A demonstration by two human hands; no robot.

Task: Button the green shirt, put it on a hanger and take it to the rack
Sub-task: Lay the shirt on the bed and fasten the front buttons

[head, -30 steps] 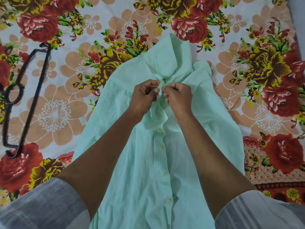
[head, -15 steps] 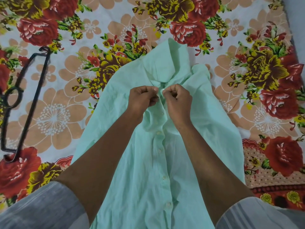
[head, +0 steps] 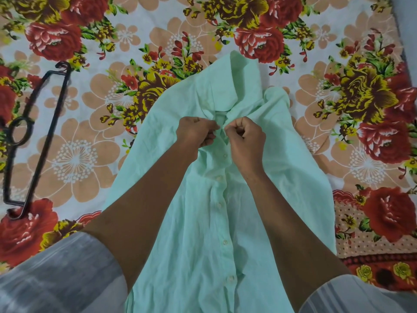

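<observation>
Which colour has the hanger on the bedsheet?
Black; the hanger shows best in the head view.

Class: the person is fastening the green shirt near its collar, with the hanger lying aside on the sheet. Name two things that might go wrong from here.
1. Both hands, left hand and right hand, pinch the crumpled placket of the green shirt; a button could meet the wrong hole.
2. The hanger lies off to the left, so fetching it may disturb the shirt.

Left grip (head: 195, 131), right grip (head: 244, 137) curled, pinching, knuckles nearly touching.

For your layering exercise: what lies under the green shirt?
The flowered bedsheet shows all round the green shirt and runs beneath it. The black hanger lies apart, on its left. Whatever else the cloth covers cannot be seen.
</observation>
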